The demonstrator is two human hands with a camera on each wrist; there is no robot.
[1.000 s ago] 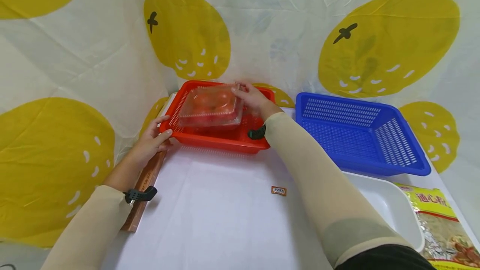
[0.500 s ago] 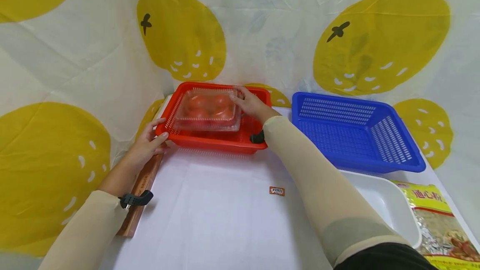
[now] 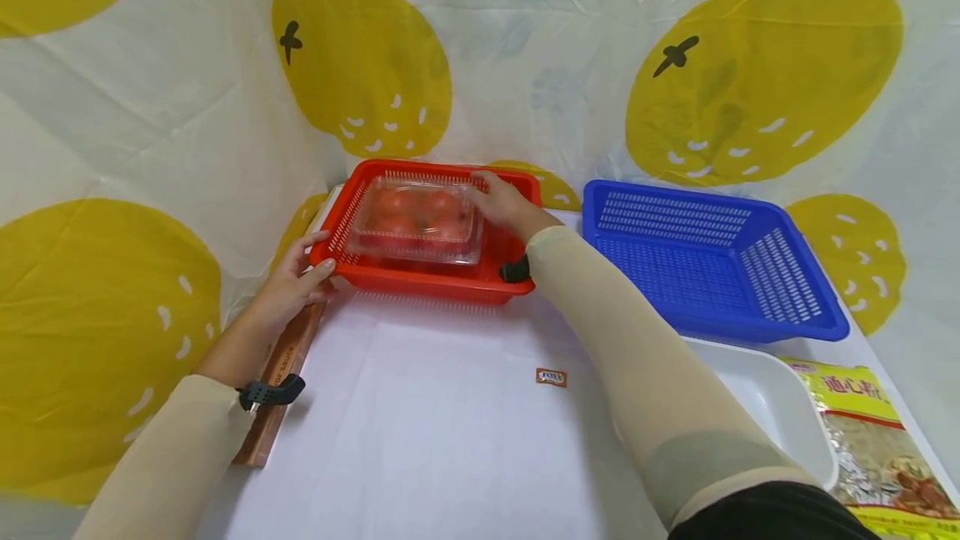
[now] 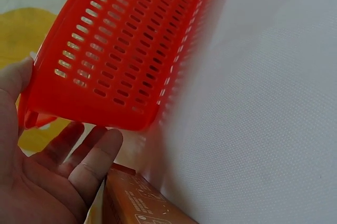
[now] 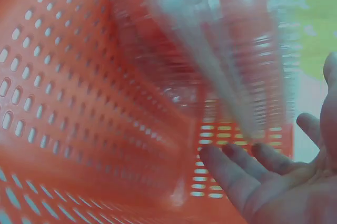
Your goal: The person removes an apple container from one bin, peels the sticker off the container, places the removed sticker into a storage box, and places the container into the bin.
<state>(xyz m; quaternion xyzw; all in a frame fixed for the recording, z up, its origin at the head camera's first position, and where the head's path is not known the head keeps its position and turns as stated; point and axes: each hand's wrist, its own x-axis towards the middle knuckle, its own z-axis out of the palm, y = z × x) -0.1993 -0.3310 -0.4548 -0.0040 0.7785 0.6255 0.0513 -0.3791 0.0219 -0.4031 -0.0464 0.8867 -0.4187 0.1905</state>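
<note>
A clear plastic box of tomatoes [image 3: 416,227] lies inside the red plastic basket [image 3: 435,283], toward its left side. My left hand [image 3: 288,286] holds the basket by its left end. In the left wrist view its thumb lies on the rim and the fingers [image 4: 95,161] are bent beneath. At the box's right end is my right hand [image 3: 504,202], reaching over the basket. The right wrist view shows its fingers [image 5: 231,174] spread and loose below the blurred box, with nothing pinched between them.
To the right stands a blue basket [image 3: 675,282]. A white tray [image 3: 787,407] and a yellow food packet [image 3: 870,432] lie in front of it. A small orange packet [image 3: 551,377] is mid-table. Under my left forearm is a brown sauce carton [image 3: 288,361].
The tomato box has come down from a tilt to lie flatter in the red basket. My right hand's fingers have loosened from its end. The left hand stays on the rim.
</note>
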